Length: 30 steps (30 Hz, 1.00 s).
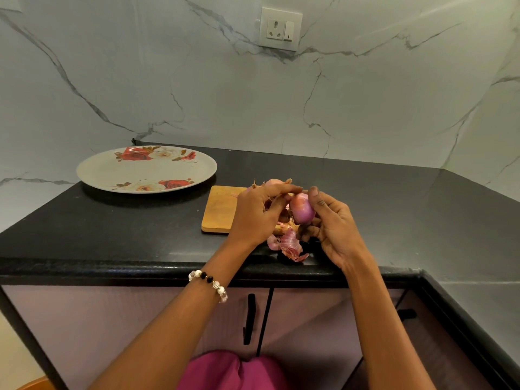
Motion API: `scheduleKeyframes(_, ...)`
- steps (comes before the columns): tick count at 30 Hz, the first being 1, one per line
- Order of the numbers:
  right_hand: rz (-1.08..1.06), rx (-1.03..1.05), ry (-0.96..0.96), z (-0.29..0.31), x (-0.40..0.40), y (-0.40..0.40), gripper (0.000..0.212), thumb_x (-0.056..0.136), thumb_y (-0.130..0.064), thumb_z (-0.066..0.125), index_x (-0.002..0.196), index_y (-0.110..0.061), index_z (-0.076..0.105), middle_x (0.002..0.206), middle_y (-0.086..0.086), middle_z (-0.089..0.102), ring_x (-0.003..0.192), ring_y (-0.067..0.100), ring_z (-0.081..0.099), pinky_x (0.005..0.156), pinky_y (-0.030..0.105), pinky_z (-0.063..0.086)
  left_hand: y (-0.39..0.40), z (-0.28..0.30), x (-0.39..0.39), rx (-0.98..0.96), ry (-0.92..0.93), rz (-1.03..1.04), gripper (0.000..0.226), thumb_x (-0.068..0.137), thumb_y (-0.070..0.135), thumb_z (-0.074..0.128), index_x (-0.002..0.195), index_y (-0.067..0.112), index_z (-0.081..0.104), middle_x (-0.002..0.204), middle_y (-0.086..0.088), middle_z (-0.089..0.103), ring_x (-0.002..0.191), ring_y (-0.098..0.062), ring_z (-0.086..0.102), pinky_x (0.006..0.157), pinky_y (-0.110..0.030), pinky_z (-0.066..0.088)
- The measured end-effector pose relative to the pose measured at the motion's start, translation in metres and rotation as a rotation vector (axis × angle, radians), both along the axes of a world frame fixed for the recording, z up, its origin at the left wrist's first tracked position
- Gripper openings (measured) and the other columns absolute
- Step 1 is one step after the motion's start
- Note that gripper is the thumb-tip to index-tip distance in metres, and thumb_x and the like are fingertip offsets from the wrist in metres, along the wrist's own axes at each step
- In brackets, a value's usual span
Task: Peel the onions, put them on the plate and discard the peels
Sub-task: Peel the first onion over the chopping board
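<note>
A pink, partly peeled onion (pixel 301 208) is held above the counter's front edge. My right hand (pixel 333 220) grips it, thumb on top and fingers curled underneath. My left hand (pixel 260 212) pinches a strip of skin at the onion's left side. Another unpeeled onion (pixel 273 183) lies behind my hands on the wooden cutting board (pixel 219 209). Loose pink peels (pixel 288 244) are piled on the black counter below the onion. The flowered plate (pixel 146 168) sits at the back left with nothing on it.
The black counter (pixel 126 223) meets a marble wall with a socket (pixel 280 28). It turns a corner on the right. Cupboard doors with black handles (pixel 249 319) are below the front edge. An orange object (pixel 33 384) shows at the bottom left.
</note>
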State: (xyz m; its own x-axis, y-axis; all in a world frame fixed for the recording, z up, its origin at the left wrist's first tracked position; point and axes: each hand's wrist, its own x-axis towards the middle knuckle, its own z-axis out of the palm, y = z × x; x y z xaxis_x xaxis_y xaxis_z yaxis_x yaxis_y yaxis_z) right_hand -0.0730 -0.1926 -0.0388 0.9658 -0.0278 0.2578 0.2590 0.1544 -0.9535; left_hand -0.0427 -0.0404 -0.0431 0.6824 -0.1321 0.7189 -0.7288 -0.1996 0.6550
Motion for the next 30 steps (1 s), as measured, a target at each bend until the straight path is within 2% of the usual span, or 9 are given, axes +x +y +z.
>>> scheduleKeyframes(3,-0.031,-0.001,-0.003,0.0,-0.001,0.0,0.055,0.087,-0.048,0.056,0.111,0.001,0.068,0.08,0.013,0.07,0.048,0.015,0.057,0.039,0.022,0.046,-0.001,0.001,-0.002,-0.021,0.081,-0.029,0.025,0.092,0.006,0.059,0.112,0.013,0.07,0.1,-0.002,0.073,0.078,-0.009,0.071,0.07,-0.029,0.06)
scheduleKeyframes(7,-0.055,0.05,0.013,0.0,0.0,-0.003,0.043,0.097,-0.039,0.052,0.1,0.0,0.069,0.061,0.006,0.065,0.037,0.009,0.051,0.034,0.019,0.041,-0.001,0.003,-0.008,-0.027,0.143,-0.092,0.03,0.087,0.022,0.068,0.114,0.008,0.069,0.101,-0.004,0.073,0.086,-0.009,0.07,0.075,-0.031,0.06)
scheduleKeyframes(11,-0.065,-0.015,-0.081,-0.004,0.002,0.001,0.041,0.092,-0.034,0.06,0.098,0.006,0.07,0.081,0.02,0.063,0.043,0.013,0.057,0.035,0.019,0.042,0.001,0.003,-0.007,0.013,0.213,-0.104,0.035,0.084,0.022,0.072,0.117,0.01,0.068,0.1,-0.003,0.073,0.09,-0.009,0.07,0.081,-0.033,0.058)
scheduleKeyframes(14,-0.063,-0.039,-0.122,-0.005,0.003,0.002,0.034,0.091,-0.025,0.065,0.102,0.007,0.071,0.082,0.019,0.068,0.052,0.011,0.066,0.043,0.021,0.051,0.002,0.003,-0.006,-0.001,0.286,-0.129,0.032,0.084,0.012,0.07,0.116,0.011,0.068,0.093,-0.002,0.074,0.085,-0.012,0.07,0.08,-0.034,0.058)
scheduleKeyframes(16,-0.066,-0.073,-0.151,-0.007,0.007,0.001,0.04,0.084,-0.036,0.075,0.104,0.0,0.075,0.09,0.022,0.072,0.075,0.028,0.074,0.066,0.044,0.062,0.002,0.004,-0.008,-0.004,0.317,-0.141,0.033,0.083,0.009,0.068,0.116,0.011,0.069,0.086,-0.001,0.074,0.08,-0.012,0.07,0.077,-0.031,0.059)
scheduleKeyframes(17,-0.075,-0.104,-0.167,-0.009,0.009,-0.001,0.042,0.081,-0.042,0.078,0.104,-0.006,0.076,0.094,0.022,0.073,0.086,0.037,0.073,0.076,0.056,0.059,0.002,0.004,-0.008,-0.005,0.328,-0.147,0.034,0.083,0.008,0.067,0.117,0.011,0.068,0.084,-0.002,0.074,0.078,-0.012,0.07,0.075,-0.03,0.058)
scheduleKeyframes(19,-0.097,-0.162,-0.202,-0.013,0.011,-0.003,0.043,0.078,-0.048,0.079,0.103,-0.013,0.078,0.097,0.019,0.074,0.093,0.041,0.071,0.082,0.065,0.055,0.003,0.005,-0.009,-0.01,0.349,-0.163,0.037,0.083,0.006,0.066,0.12,0.01,0.066,0.085,-0.003,0.074,0.08,-0.013,0.07,0.077,-0.031,0.058)
scheduleKeyframes(27,-0.092,-0.154,-0.193,-0.013,0.012,-0.004,0.053,0.069,-0.055,0.083,0.103,-0.015,0.079,0.099,0.018,0.075,0.095,0.039,0.072,0.081,0.058,0.058,0.004,0.006,-0.012,-0.033,0.416,-0.268,0.044,0.087,-0.001,0.06,0.131,0.005,0.056,0.069,0.0,0.071,0.076,-0.02,0.069,0.082,-0.048,0.057)
scheduleKeyframes(30,-0.043,-0.068,-0.171,-0.012,0.012,-0.005,0.049,0.076,-0.042,0.08,0.109,-0.006,0.075,0.106,0.023,0.071,0.099,0.042,0.07,0.075,0.057,0.06,0.004,0.008,-0.014,-0.101,0.455,-0.285,0.043,0.089,-0.007,0.054,0.131,0.002,0.055,0.084,-0.005,0.073,0.084,-0.021,0.072,0.077,-0.043,0.059)
